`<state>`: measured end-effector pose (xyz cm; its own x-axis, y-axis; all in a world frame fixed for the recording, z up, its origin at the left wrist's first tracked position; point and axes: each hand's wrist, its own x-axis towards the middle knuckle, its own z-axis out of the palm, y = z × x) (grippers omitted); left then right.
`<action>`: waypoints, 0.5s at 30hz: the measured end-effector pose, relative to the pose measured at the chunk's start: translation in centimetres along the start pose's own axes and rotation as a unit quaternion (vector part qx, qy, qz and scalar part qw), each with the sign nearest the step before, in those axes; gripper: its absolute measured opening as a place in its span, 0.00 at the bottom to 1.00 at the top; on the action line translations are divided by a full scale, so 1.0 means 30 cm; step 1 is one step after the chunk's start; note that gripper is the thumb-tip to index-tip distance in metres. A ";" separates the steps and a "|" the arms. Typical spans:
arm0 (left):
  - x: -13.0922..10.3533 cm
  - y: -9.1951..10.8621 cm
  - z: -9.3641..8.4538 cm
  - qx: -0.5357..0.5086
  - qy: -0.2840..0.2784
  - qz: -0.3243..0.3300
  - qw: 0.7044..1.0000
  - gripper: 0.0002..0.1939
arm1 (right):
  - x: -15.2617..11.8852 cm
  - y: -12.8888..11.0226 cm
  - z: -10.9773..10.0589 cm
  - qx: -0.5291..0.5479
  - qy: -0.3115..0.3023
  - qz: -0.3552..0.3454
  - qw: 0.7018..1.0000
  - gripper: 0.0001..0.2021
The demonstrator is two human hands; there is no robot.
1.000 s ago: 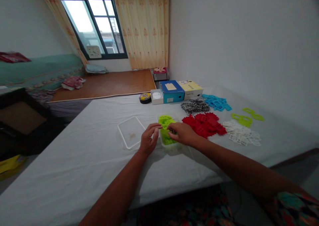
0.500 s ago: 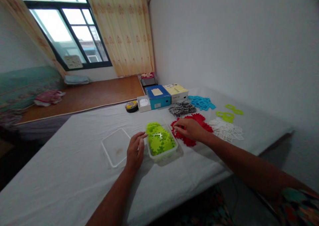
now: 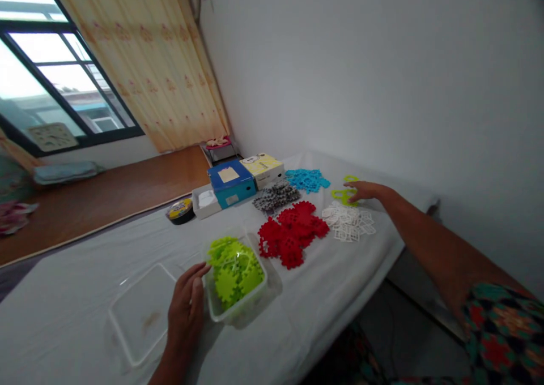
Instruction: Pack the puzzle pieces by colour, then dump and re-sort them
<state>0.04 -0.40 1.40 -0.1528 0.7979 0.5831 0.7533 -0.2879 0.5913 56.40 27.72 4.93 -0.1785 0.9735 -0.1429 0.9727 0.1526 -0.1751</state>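
The loose green pieces (image 3: 339, 195) lie at nine o'clock from my right hand (image 3: 364, 191), the nearer one, right at its fingertips; the front piece's long axis looks roughly nine-to-three. I can't tell whether I've pinched it. My left hand (image 3: 187, 306), loosely curled around nothing, has the tub (image 3: 240, 312) just beside it at two o'clock. Half a second ago my right hand was over the red pile (image 3: 293, 232).

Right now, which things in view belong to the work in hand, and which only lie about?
Apparently used: clear tub holding green pieces, beside the left hand; loose green pieces, at the right hand; perhaps the clear lid.

Probably lying about: red pieces, white pieces, grey pieces, blue pieces; blue box, yellow box.
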 end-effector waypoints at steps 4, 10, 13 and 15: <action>-0.003 -0.013 -0.004 -0.009 -0.006 -0.014 1.000 0.20 | 0.023 0.060 0.028 0.053 0.001 -0.008 0.999 0.39; -0.002 -0.024 -0.009 -0.005 -0.011 -0.021 1.000 0.21 | 0.024 0.076 0.039 0.054 0.090 0.088 0.991 0.30; -0.003 -0.024 -0.009 -0.008 -0.005 -0.032 0.999 0.22 | 0.016 0.076 0.027 0.091 0.105 0.115 0.984 0.24; -0.003 -0.026 -0.008 -0.007 -0.005 -0.037 0.999 0.22 | 0.013 0.093 0.001 0.150 0.128 0.138 0.971 0.17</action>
<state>-0.69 -0.38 1.03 -0.2019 0.8223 0.5320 0.7307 -0.2352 0.6409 59.04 28.52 4.34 0.1637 0.9864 0.0158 0.8846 -0.1397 -0.4450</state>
